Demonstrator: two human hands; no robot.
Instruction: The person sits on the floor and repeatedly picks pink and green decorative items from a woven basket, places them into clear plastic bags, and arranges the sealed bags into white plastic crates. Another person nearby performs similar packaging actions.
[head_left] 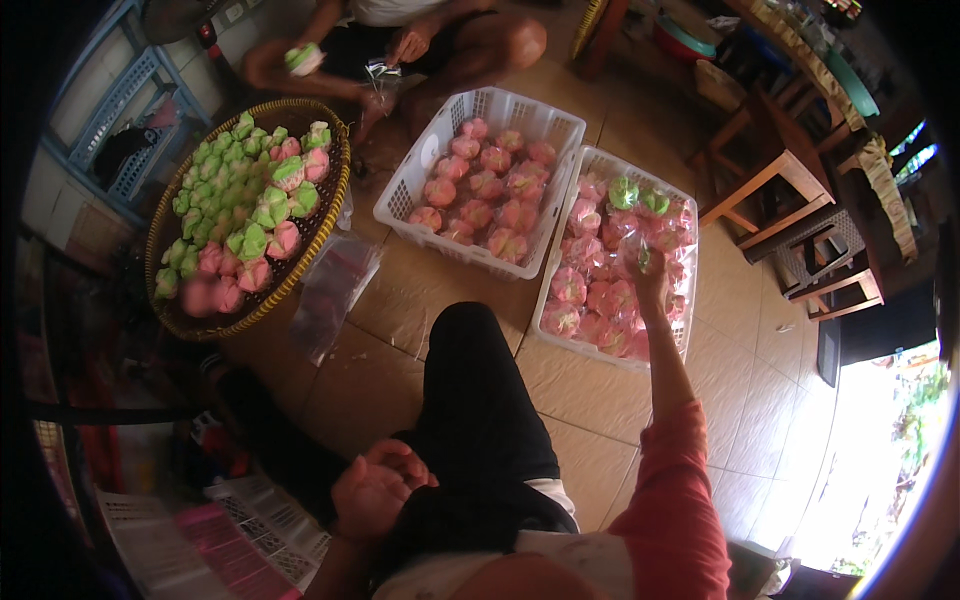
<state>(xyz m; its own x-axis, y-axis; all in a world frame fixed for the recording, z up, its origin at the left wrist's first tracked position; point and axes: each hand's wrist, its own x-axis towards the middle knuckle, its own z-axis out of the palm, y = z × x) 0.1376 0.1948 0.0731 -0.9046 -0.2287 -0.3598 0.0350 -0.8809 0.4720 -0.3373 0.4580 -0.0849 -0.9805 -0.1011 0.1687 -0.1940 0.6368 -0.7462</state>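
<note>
My right hand [650, 275] reaches out over the right white plastic basket [560, 260], which holds several bagged pink and green cakes. Its fingers are closed on a bagged cake [641, 256] just above the pile. My left hand [375, 490] rests near my thigh on my dark trousers, fingers loosely curled, with nothing in it. A second white basket [420, 170] to the left holds several bagged pink cakes.
A round woven tray [330, 215] at left carries several unbagged green and pink cakes. Clear plastic bags [330, 290] lie on the tiled floor beside it. Another person sits at the top, holding a cake [303, 58]. Wooden stools [790, 200] stand at right.
</note>
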